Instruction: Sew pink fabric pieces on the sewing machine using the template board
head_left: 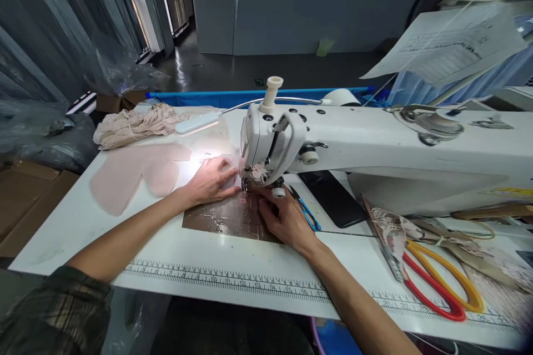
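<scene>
My left hand (213,180) lies flat, fingers stretched, on a thin sheer fabric piece (229,163) just left of the presser foot (244,183) of a white sewing machine (350,136). My right hand (287,219) rests on the other side of the needle area, thumb and forefinger apart and reaching toward the foot. Part of its fingers is hidden behind the machine head. Beneath both hands is a shiny brown plate (225,219). Small blue-handled thread snips (308,213) lie beside my right hand.
Pale pink cut pieces (120,177) and bunched beige lace (137,125) lie to the left. A black phone (333,199) sits under the machine arm. Scissors with red and yellow handles (441,283) and lace scraps are on the right. A printed ruler (216,280) runs along the front edge.
</scene>
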Demonstrator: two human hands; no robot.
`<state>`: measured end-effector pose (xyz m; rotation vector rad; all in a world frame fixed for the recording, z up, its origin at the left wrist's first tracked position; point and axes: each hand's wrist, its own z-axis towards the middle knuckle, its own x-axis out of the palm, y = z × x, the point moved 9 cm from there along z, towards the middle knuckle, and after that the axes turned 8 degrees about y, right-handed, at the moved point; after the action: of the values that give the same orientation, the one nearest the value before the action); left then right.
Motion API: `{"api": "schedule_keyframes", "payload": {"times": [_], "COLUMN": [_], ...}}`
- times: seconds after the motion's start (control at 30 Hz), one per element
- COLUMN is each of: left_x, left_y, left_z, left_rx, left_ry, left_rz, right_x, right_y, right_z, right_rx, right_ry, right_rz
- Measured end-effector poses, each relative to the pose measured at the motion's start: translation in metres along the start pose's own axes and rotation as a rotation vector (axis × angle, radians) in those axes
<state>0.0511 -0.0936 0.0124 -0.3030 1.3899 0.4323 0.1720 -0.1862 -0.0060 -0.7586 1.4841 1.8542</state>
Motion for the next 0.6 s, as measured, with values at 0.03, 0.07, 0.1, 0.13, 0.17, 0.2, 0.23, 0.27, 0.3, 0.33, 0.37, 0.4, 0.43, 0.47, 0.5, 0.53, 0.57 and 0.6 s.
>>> {"api": "schedule_keyframes", "payload": {"times": [0.03, 0.07, 0.1, 0.13, 0.17, 0.2, 0.23, 0.27, 0.3, 0.33, 0.37, 0.4, 0.43, 0.47, 0.5, 0.53, 0.57, 0.6], "left_x": [-0.004, -0.009, -0.014, -0.019, -0.022, -0.024, -0.025, -0.025, -0.025, -0.025, -0.025, -0.024, -0.023, -0.021, -0.020, -0.019, -0.018, -0.018], "left_y": [0.002, 0.003, 0.004, 0.002, -0.001, -0.006, -0.013, -0.021, -0.029, -0.036, -0.041, -0.045, -0.047, -0.048, -0.047, -0.045, -0.043, -0.041], "left_z": [-0.001, -0.002, -0.004, -0.006, -0.009, -0.013, -0.017, -0.022, -0.028, -0.033, -0.039, -0.043, -0.047, -0.050, -0.051, -0.052, -0.053, -0.053], "left_rx": [0.002, 0.004, 0.011, 0.029, 0.061, 0.106, 0.160, 0.220, 0.275, 0.319, 0.352, 0.374, 0.386, 0.387, 0.377, 0.359, 0.338, 0.320], "left_ry": [-0.025, -0.053, -0.078, -0.095, -0.100, -0.096, -0.088, -0.078, -0.070, -0.063, -0.056, -0.043, -0.030, -0.020, -0.015, -0.019, -0.024, -0.030], "left_rz": [0.003, 0.009, 0.017, 0.026, 0.035, 0.043, 0.043, 0.031, 0.001, -0.050, -0.122, -0.203, -0.285, -0.358, -0.418, -0.466, -0.501, -0.529], "right_x": [-0.002, -0.003, -0.003, -0.004, -0.005, -0.006, -0.008, -0.008, -0.009, -0.010, -0.010, -0.010, -0.010, -0.008, -0.007, -0.005, -0.003, -0.001], "right_y": [-0.002, -0.003, -0.005, -0.006, -0.007, -0.006, -0.005, -0.002, 0.001, 0.004, 0.006, 0.008, 0.010, 0.011, 0.010, 0.009, 0.007, 0.005], "right_z": [0.002, 0.003, 0.005, 0.006, 0.006, 0.007, 0.007, 0.007, 0.007, 0.008, 0.009, 0.010, 0.012, 0.015, 0.017, 0.018, 0.019, 0.019], "right_rx": [0.022, 0.043, 0.065, 0.084, 0.101, 0.112, 0.119, 0.121, 0.122, 0.123, 0.122, 0.119, 0.113, 0.104, 0.094, 0.087, 0.082, 0.078], "right_ry": [0.010, 0.028, 0.053, 0.078, 0.106, 0.136, 0.172, 0.214, 0.259, 0.300, 0.334, 0.357, 0.369, 0.372, 0.366, 0.354, 0.329, 0.297], "right_rz": [0.037, 0.074, 0.108, 0.135, 0.153, 0.163, 0.167, 0.165, 0.154, 0.136, 0.113, 0.090, 0.071, 0.064, 0.073, 0.093, 0.117, 0.138]}}
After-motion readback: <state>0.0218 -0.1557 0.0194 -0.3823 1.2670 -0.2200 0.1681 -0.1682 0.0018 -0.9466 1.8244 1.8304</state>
